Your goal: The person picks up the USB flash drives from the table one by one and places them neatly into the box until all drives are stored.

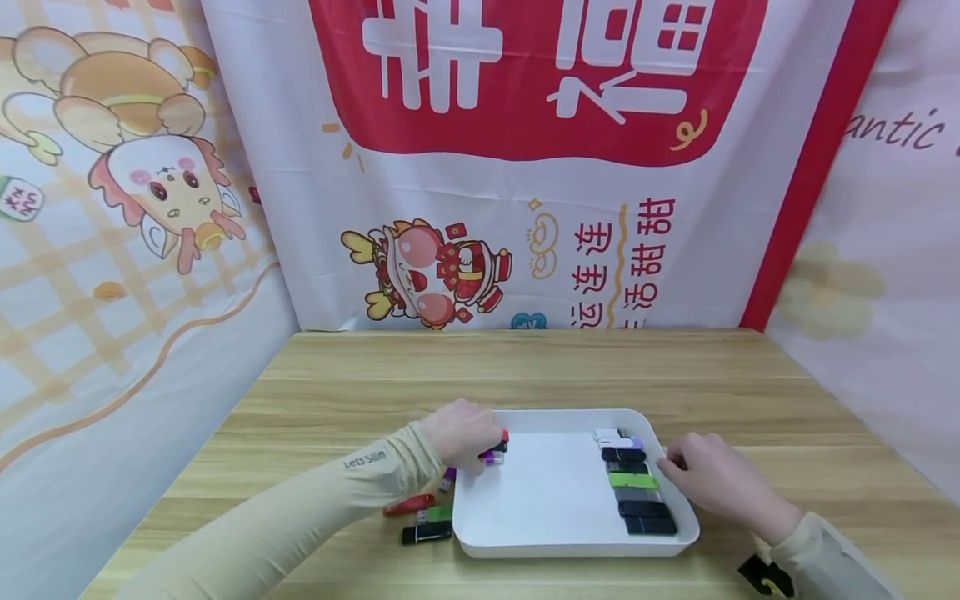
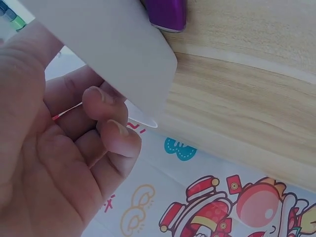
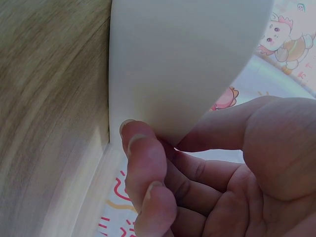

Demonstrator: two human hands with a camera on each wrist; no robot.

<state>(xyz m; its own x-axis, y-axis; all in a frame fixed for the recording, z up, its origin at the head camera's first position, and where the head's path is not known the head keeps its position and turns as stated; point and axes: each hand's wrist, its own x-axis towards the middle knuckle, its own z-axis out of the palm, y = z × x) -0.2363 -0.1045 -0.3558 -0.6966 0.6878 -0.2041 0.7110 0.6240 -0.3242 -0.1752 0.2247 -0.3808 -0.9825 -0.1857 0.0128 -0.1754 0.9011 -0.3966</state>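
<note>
A white tray lies on the wooden table, with my two hands at its opposite sides. My left hand reaches over the left wall beside a few flash drives, one of them a purple flash drive. In the left wrist view its thumb and index finger pass behind the tray wall, so their tips are hidden; I cannot tell whether they pinch a drive. Its other fingers curl beside the wall. On the right side, my right hand pinches the tray's rim, thumb over the edge and fingers against the outer wall.
Inside the tray's right side runs a column of flash drives, including a green flash drive. Left of the tray lie a red flash drive, a black flash drive and several more. Printed curtains enclose the table.
</note>
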